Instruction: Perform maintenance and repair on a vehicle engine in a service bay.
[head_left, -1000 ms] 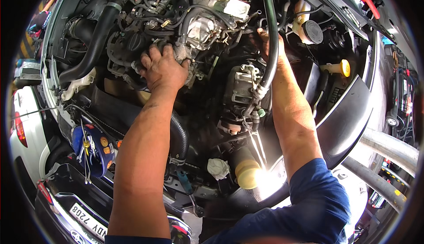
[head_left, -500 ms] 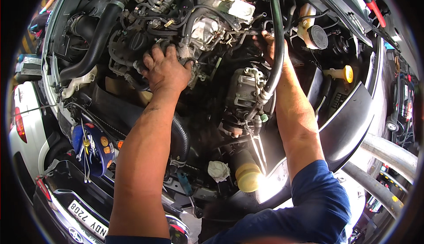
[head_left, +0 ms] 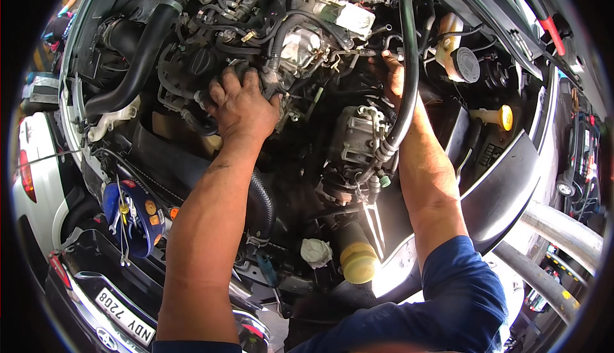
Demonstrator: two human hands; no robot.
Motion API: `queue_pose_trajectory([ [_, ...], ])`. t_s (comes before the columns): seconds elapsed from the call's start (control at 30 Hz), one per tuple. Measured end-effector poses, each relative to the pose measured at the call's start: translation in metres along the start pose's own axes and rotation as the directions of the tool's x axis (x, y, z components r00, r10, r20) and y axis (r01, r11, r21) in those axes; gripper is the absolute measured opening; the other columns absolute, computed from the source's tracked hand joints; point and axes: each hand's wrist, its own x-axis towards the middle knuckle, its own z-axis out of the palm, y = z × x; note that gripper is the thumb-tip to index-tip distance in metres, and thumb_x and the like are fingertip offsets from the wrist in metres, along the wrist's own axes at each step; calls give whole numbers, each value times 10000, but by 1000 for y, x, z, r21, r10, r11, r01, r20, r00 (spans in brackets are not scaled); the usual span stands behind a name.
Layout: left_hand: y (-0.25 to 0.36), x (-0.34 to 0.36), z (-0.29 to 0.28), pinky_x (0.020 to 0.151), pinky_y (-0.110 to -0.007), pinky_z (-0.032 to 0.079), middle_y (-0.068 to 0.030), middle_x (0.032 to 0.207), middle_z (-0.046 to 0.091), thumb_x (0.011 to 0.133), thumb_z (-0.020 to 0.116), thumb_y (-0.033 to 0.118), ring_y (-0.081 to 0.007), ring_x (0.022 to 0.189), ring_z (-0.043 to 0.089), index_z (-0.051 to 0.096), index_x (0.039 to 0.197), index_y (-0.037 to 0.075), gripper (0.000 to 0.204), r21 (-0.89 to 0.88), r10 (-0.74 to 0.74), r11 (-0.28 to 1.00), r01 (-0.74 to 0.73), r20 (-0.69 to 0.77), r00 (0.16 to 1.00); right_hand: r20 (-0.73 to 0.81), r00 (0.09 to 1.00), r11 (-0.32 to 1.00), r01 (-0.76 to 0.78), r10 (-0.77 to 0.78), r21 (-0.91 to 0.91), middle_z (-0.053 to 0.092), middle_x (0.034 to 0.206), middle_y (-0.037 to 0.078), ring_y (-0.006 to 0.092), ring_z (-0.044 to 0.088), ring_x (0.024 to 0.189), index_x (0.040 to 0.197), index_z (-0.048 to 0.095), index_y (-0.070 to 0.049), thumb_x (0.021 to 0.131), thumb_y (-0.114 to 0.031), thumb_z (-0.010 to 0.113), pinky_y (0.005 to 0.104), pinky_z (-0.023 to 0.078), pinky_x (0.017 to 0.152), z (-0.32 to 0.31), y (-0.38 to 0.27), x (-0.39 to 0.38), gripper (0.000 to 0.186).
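Left hand [head_left: 246,109]: fingers spread and bent over the near side of the engine [head_left: 256,36], thumb standing apart. The tips sink into dark parts; we cannot tell whether they grip or only press. The engine lies under these fingers and runs on beyond them. Oil cap [head_left: 202,62]: just left of them.

Right hand [head_left: 393,79]: one finger extends; the rest are in shadow, so we cannot tell if they pinch anything. Hose [head_left: 410,46]: just right of these fingers, crossing over the wrist. Reservoir [head_left: 450,38]: farther right. Compressor [head_left: 359,134]: nearer us than the fingers, slightly left.

Note on method: we judge the left hand a brace. We should seat it on solid casting, spare the hose any wrist load, and feel each contact before pushing, since shadow hides the right fingertips.
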Motion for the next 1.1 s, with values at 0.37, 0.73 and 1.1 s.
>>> queue_pose_trajectory([
  [0.37, -3, 0, -1, 1039, -615, 338, -139, 1475, 283, 786, 737, 456, -401, 1373, 226, 491, 1361, 181, 683, -10, 4, 1000, -4, 0, 1000, 40, 999, 967, 28, -18, -252, 701, 885, 73, 185, 666, 807, 988, 677, -27, 972, -290, 587, 315, 548, 723, 5, 14, 10, 278],
  [0.73, 5, -1, 3, 1045, -594, 346, -143, 1457, 324, 756, 756, 459, -401, 1346, 263, 512, 1344, 172, 698, -37, 9, 999, -11, -61, 998, 19, 999, 933, 31, -26, -358, 692, 899, 89, 205, 667, 764, 992, 663, -37, 949, -254, 617, 343, 551, 716, -41, 34, 50, 226],
  [1.1, -8, 1, 14, 1048, -639, 311, -112, 1434, 342, 769, 751, 434, -418, 1339, 261, 531, 1331, 199, 648, -149, 47, 987, -64, -116, 992, -25, 998, 973, 47, -54, -225, 678, 937, 159, 301, 679, 850, 978, 616, 31, 942, -101, 603, 423, 585, 774, 1, -5, 1, 137],
])
